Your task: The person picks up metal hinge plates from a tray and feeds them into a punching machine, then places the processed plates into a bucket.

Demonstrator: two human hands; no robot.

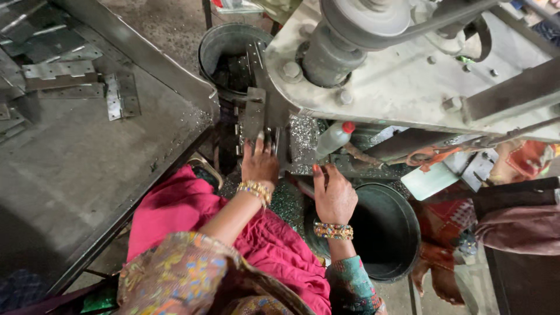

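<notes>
Left hand (pixel 260 162) presses fingers flat on a grey metal plate (pixel 254 116) under the machine (pixel 408 76) — its long axis running straight away from her. Right hand (pixel 333 195) rests loosely curled, holding nothing, beside a white red-capped bottle (pixel 333 138) pointing up-right.

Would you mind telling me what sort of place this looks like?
Most likely a small metalworking workshop. A belt-driven press machine stands over the left hand and right hand, stamped metal hinge plates lie on a steel table, and metal shavings litter the machine bed.
</notes>
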